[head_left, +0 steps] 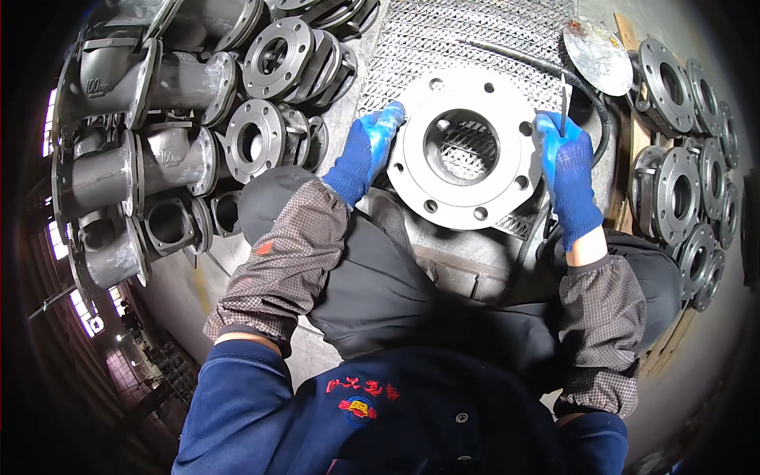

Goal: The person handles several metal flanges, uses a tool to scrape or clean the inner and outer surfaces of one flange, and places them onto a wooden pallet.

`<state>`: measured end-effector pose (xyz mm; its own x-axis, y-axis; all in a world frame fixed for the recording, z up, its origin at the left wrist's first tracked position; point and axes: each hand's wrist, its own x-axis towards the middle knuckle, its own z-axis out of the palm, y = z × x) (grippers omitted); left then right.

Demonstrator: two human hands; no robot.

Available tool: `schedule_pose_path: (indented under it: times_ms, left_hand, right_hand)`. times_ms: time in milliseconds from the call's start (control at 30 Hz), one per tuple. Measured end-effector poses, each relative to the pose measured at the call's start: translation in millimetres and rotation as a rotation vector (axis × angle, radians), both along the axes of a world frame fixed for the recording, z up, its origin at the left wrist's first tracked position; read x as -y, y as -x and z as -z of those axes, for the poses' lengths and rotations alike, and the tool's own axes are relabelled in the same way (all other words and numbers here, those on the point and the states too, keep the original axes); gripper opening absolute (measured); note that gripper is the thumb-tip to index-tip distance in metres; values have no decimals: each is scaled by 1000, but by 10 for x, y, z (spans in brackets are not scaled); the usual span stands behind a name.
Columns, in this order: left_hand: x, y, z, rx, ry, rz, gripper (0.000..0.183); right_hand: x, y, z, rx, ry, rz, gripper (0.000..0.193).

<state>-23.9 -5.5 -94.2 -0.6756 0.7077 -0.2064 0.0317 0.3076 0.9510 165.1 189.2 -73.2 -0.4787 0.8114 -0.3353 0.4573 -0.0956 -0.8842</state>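
Observation:
A round grey metal flange [412, 170] with a large centre hole and several bolt holes lies flat on a mesh-topped bench [443, 39] in front of me. My left hand [366, 146], in a blue glove, grips the flange's left rim. My right hand [564, 162], also gloved in blue, rests at the flange's right rim and holds a thin metal tool [564, 101] upright, its tip pointing away from me.
Grey flanged pipe fittings [158, 150] are stacked at the left. More flanges [685, 190] stand on edge along the right. A black hose [554, 67] curves across the mesh, and a round metal disc [595, 46] lies at the far right of the bench.

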Motion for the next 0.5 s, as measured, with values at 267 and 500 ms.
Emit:
schedule_pose_path:
  times_ms: [267,500]
  left_hand:
    - [67,178,8,121,213,-101,45]
    - [68,140,-170,-538,570,-43,43]
  right_hand:
    - [331,-29,-480,-53,-44,-68,28]
    - [486,43,-417,-90,128,-51,27]
